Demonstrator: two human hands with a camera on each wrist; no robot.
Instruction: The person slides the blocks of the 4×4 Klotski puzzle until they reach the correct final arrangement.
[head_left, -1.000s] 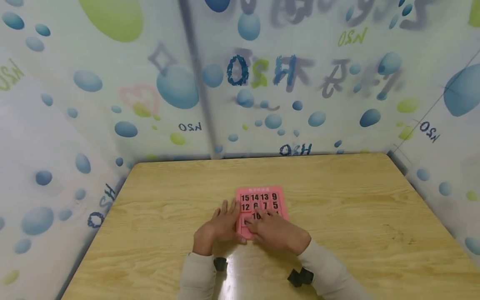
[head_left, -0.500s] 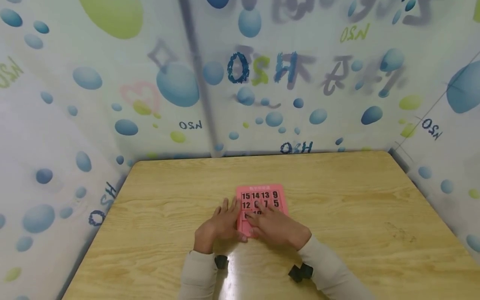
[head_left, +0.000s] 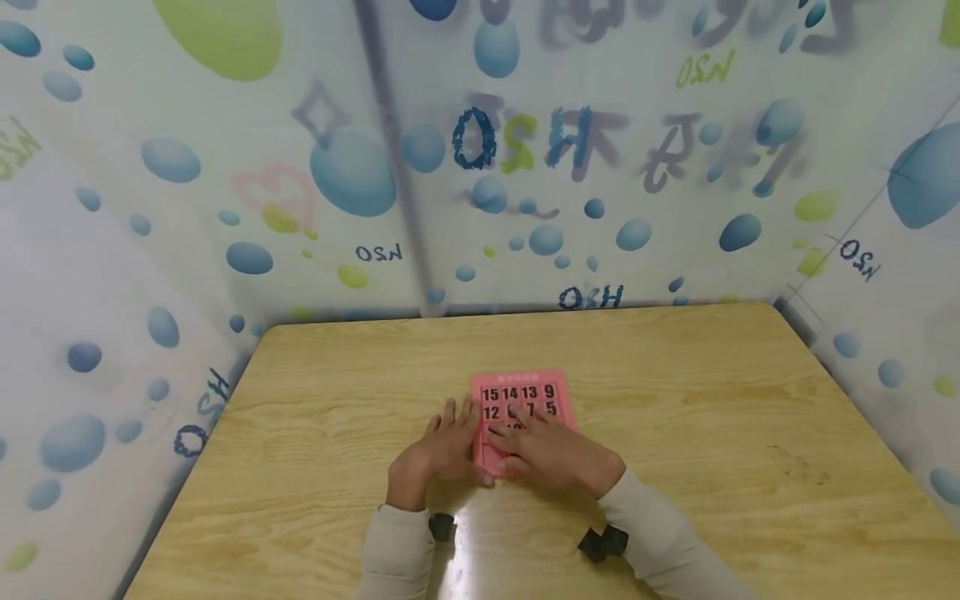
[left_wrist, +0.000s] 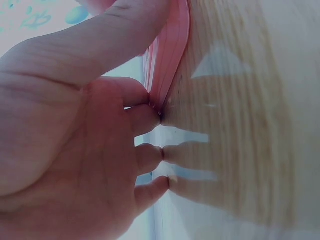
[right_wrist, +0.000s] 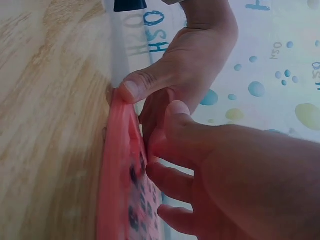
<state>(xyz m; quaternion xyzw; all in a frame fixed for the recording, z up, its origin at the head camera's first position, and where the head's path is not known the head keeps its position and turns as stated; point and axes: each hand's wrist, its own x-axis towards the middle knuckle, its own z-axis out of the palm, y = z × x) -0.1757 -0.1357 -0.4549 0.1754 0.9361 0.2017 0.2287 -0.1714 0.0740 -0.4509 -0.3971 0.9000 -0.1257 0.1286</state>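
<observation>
A pink sliding number puzzle [head_left: 519,377] lies flat on the table, its upper rows showing 15, 14, 13, 9 and 12, 6, 7, 5. My left hand [head_left: 447,450] holds it by the near left corner: fingers along the left side, thumb at the near edge. In the left wrist view those fingertips reach the tabletop beside the puzzle's pink edge [left_wrist: 172,50]. Spread over the tiles is my right hand [head_left: 555,452], with fingertips right at the number tiles [right_wrist: 134,220]. It hides much of the lower rows. A bare pink slot shows at the lower left.
The light wooden table [head_left: 360,358] runs back to a wall [head_left: 435,208] printed with blue and green drops. Black devices [head_left: 603,543] sit at both wrists, below the beige sleeves [head_left: 397,542].
My right hand has shifted slightly over the tiles and now covers the 1 at the right, seen a second ago. The left hand and the puzzle stay in place.
</observation>
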